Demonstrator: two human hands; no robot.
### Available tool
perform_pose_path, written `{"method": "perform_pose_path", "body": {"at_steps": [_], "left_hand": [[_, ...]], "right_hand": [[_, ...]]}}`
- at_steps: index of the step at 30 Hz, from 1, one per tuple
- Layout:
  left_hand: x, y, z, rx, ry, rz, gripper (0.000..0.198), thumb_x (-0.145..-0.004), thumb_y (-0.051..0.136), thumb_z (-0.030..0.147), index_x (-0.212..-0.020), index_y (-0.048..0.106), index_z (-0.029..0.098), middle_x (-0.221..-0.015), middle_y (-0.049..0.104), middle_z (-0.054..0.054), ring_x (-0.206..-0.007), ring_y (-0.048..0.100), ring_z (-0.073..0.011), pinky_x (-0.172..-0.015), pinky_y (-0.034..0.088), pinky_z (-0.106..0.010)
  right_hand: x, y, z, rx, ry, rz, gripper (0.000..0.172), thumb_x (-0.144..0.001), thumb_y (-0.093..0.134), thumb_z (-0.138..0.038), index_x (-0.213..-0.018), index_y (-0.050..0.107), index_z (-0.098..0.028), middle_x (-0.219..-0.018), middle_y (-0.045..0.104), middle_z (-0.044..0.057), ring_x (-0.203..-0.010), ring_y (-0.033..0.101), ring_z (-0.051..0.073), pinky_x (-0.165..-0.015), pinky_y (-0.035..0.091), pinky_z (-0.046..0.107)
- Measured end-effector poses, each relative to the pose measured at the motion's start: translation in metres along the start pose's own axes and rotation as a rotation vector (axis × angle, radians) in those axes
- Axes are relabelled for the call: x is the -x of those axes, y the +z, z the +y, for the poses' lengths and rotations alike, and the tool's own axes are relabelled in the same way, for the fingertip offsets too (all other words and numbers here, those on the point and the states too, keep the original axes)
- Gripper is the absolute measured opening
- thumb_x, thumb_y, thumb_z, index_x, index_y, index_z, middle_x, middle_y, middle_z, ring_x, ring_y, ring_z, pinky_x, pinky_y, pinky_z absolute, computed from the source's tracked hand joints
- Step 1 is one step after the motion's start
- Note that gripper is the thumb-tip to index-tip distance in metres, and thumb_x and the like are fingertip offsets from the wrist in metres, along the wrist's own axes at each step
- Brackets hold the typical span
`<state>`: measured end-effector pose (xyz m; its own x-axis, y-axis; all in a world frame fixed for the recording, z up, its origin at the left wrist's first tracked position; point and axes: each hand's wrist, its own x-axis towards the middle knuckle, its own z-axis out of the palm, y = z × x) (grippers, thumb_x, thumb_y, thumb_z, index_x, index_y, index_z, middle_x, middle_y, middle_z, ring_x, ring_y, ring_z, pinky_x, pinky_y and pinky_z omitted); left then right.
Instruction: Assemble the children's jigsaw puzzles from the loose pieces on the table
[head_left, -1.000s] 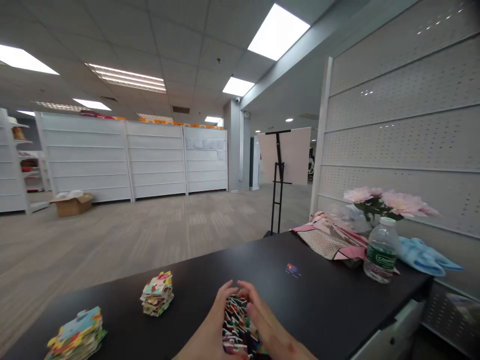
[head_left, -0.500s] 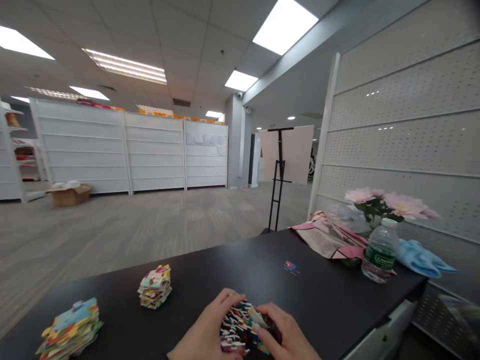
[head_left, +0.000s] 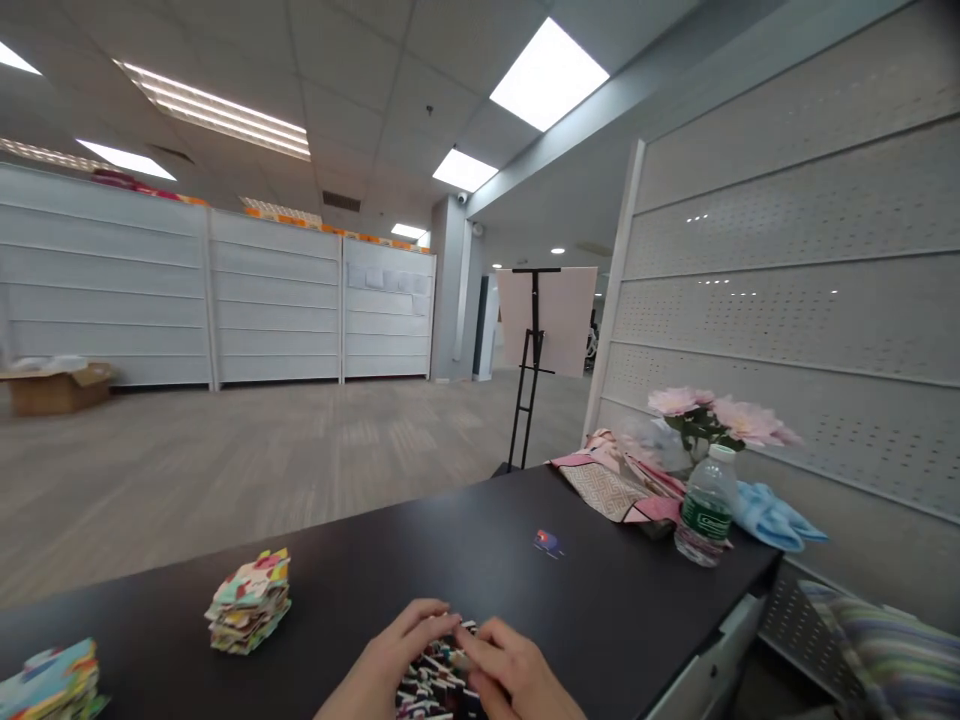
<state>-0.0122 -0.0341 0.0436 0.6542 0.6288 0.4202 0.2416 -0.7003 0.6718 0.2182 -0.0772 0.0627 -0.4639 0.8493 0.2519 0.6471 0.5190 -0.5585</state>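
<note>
Between my hands, at the bottom of the head view, is a bunch of dark jigsaw puzzle pieces [head_left: 433, 684] with pale edges. My left hand [head_left: 396, 655] curves around its left and far side, fingers closed against it. My right hand [head_left: 516, 668] grips the right side with bent fingers, their tips close to the left fingertips. The hands cover part of the bunch. To the left stands a stack of colourful puzzle pieces [head_left: 249, 604]. Another stack of puzzle pieces [head_left: 54, 682] is partly cut off at the lower left corner.
A small dark blue card or piece [head_left: 549, 543] lies on the black table [head_left: 450, 540]. On the right are a water bottle [head_left: 706, 508], pink flowers [head_left: 739, 415], a pink patterned cloth [head_left: 611, 480] and a blue cloth [head_left: 776, 515]. An easel [head_left: 534, 350] stands beyond.
The view has turned right, so the table things appear further left. My right fingers have shifted over the bunch toward my left fingertips. Both hands stay on the puzzle pieces.
</note>
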Motion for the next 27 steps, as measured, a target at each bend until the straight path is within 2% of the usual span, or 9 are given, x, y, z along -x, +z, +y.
{"method": "perform_pose_path", "body": {"at_steps": [3,6,8,11,15,18,22,25,27], "left_hand": [[-0.003,0.002,-0.001,-0.01,-0.034,-0.008,0.073,-0.073,0.082,0.029,-0.141,0.055,0.034,-0.143,0.054,-0.008,-0.128,0.058,-0.0295,-0.11,0.043,-0.033],[-0.008,0.004,-0.003,-0.02,-0.04,-0.017,0.063,-0.073,0.081,0.033,-0.133,0.061,0.032,-0.137,0.056,-0.007,-0.121,0.062,-0.0279,-0.104,0.048,-0.03],[-0.009,0.004,-0.004,-0.024,-0.035,-0.009,0.056,-0.073,0.082,0.044,-0.126,0.066,0.032,-0.131,0.058,-0.006,-0.111,0.066,-0.0261,-0.097,0.051,-0.028],[-0.009,0.002,-0.002,-0.019,-0.058,0.016,0.06,-0.07,0.083,0.058,-0.122,0.069,0.032,-0.127,0.058,-0.005,-0.104,0.068,-0.0247,-0.095,0.05,-0.028],[-0.008,-0.003,0.006,0.015,-0.072,-0.002,0.063,-0.069,0.083,0.06,-0.123,0.069,0.031,-0.13,0.056,-0.006,-0.107,0.067,-0.0262,-0.097,0.049,-0.029],[-0.007,-0.004,0.004,0.015,-0.021,-0.024,0.072,-0.069,0.084,0.06,-0.131,0.064,0.031,-0.133,0.056,-0.008,-0.114,0.064,-0.0279,-0.101,0.048,-0.032],[-0.005,0.005,-0.014,0.023,-0.028,-0.03,0.098,-0.063,0.089,0.061,-0.146,0.049,0.029,-0.152,0.042,-0.014,-0.132,0.052,-0.0349,-0.112,0.041,-0.041],[-0.002,0.011,-0.027,0.01,-0.074,0.01,0.115,-0.055,0.093,0.06,-0.152,0.04,0.028,-0.165,0.019,-0.016,-0.146,0.033,-0.0422,-0.119,0.029,-0.051],[0.0,0.011,-0.027,0.017,-0.085,0.012,0.118,-0.055,0.094,0.057,-0.154,0.036,0.027,-0.165,0.02,-0.017,-0.147,0.029,-0.0428,-0.12,0.026,-0.053]], "right_hand": [[-0.002,-0.004,0.006,-0.174,-0.068,-0.032,0.045,-0.089,0.055,-0.023,-0.133,0.061,-0.024,-0.116,0.068,0.01,-0.104,0.067,0.024,-0.091,0.055,0.034],[-0.009,-0.014,0.029,-0.297,0.043,0.094,0.039,-0.091,0.054,-0.037,-0.126,0.064,-0.023,-0.115,0.068,0.01,-0.1,0.067,0.023,-0.077,0.058,0.03],[-0.016,-0.033,0.053,-0.164,0.18,0.208,0.037,-0.093,0.048,-0.045,-0.112,0.069,-0.022,-0.109,0.069,0.009,-0.096,0.067,0.023,-0.075,0.056,0.031],[-0.026,-0.072,0.093,0.092,0.388,0.342,0.032,-0.082,0.061,-0.042,-0.102,0.071,-0.019,-0.116,0.066,0.015,-0.113,0.059,0.033,-0.096,0.047,0.043],[-0.031,-0.1,0.125,0.129,0.547,0.351,0.023,-0.062,0.075,-0.035,-0.075,0.065,-0.02,-0.093,0.068,0.015,-0.102,0.06,0.04,-0.091,0.044,0.051],[-0.034,-0.081,0.113,0.037,0.505,0.279,0.025,-0.064,0.073,-0.039,-0.075,0.058,-0.023,-0.08,0.066,0.006,-0.088,0.064,0.031,-0.082,0.048,0.043],[-0.03,-0.029,0.057,-0.173,0.354,0.151,0.031,-0.091,0.044,-0.053,-0.098,0.056,-0.025,-0.083,0.07,0.001,-0.08,0.066,0.022,-0.075,0.052,0.033],[-0.022,-0.005,0.014,-0.464,0.173,0.075,0.047,-0.102,0.028,-0.059,-0.104,0.06,-0.025,-0.102,0.069,0.003,-0.099,0.064,0.023,-0.09,0.05,0.034],[-0.016,-0.003,-0.002,-0.556,0.051,-0.02,0.05,-0.098,0.037,-0.066,-0.112,0.061,-0.025,-0.106,0.068,0.004,-0.1,0.063,0.025,-0.092,0.05,0.036]]}}
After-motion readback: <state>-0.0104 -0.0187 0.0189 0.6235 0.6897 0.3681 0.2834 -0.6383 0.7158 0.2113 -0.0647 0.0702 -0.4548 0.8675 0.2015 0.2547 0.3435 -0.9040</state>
